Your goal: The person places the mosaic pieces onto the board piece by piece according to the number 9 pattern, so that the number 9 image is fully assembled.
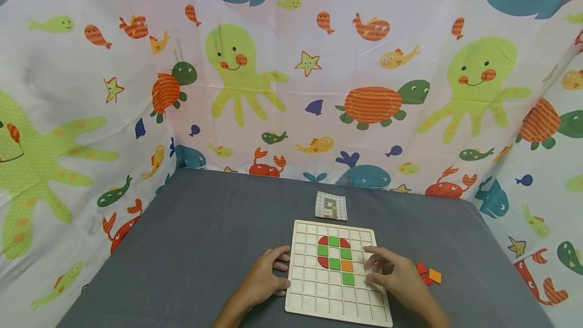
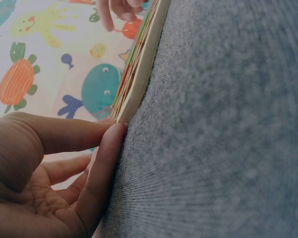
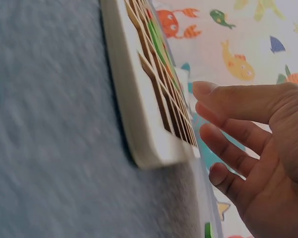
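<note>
A wooden grid board [image 1: 314,287] lies on the dark table. Red quarter-circle tiles [image 1: 323,262], green square tiles [image 1: 348,279] and an orange square tile [image 1: 347,265] sit in its cells. At the board's left edge is my left hand [image 1: 260,278], its thumb and forefinger touching the edge at separate spots. The left wrist view shows its fingertips [image 2: 105,133] right at the wooden edge. My right hand [image 1: 397,276] hovers over the board's right side, fingers loosely bent and thumb apart. Nothing shows between its fingers [image 3: 233,148] in the right wrist view.
Loose tiles in orange [image 1: 434,276], red [image 1: 421,268] and green lie right of the board, partly behind my right hand. A small pattern card [image 1: 331,205] with a coloured grid lies beyond the board. A sea-animal printed curtain [image 1: 291,140] borders the table.
</note>
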